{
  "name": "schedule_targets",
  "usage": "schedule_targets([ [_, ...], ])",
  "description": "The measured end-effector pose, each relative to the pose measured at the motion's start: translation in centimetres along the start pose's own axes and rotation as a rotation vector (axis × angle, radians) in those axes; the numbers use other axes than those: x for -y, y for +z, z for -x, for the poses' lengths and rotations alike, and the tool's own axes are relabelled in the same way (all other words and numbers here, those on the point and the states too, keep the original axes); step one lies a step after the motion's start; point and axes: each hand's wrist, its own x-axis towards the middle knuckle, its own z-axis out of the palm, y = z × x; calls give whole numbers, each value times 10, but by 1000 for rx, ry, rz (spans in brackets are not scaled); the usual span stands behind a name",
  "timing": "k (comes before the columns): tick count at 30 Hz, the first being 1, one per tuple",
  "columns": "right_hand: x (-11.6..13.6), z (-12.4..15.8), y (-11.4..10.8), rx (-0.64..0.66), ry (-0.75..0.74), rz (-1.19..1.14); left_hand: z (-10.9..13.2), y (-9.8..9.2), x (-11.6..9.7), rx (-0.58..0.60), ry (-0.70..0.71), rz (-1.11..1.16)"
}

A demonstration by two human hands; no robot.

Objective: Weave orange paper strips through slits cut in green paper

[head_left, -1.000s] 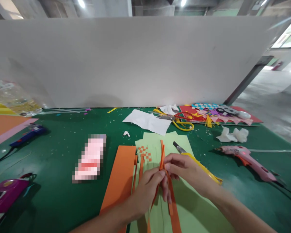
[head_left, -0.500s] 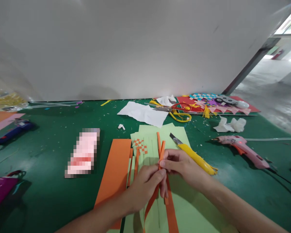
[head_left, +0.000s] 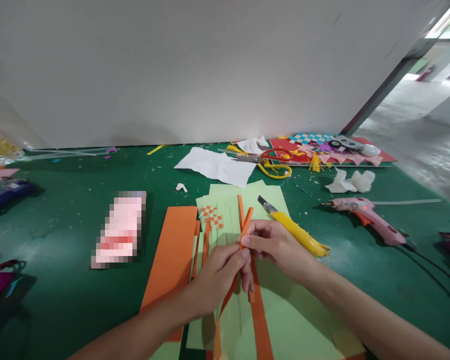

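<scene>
My left hand (head_left: 223, 275) and my right hand (head_left: 277, 246) meet over a stack of light green paper (head_left: 285, 300). Both are closed on a narrow orange paper strip (head_left: 247, 220), pinched between thumbs and fingers; its upper end sticks up and its tail hangs below my left hand. Other orange strips (head_left: 260, 325) lie on the green paper, which has long slits cut in it. Left of the strips is a small orange-and-white checkered woven piece (head_left: 212, 217). A wide orange paper sheet (head_left: 176, 250) lies further left. Beyond my right hand rests a yellow utility knife (head_left: 300, 232).
On the green table are a pink glue gun (head_left: 371, 217) at right, crumpled tissue (head_left: 350, 181), red and yellow scissors (head_left: 264, 159) on white paper (head_left: 213, 165), a pixelated pink item (head_left: 120, 230), and a blue tool (head_left: 11, 195). A grey wall (head_left: 172, 75) stands behind.
The view has shifted slightly, so everything sits a little higher and further left. Both hands keep their pinch on the orange strip.
</scene>
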Motion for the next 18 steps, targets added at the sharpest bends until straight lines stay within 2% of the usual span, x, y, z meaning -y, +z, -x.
schedule_targets([
  [18, 4, 2, 2, -30, -15, 81, 0, 0, -2, 9, -18, -10],
])
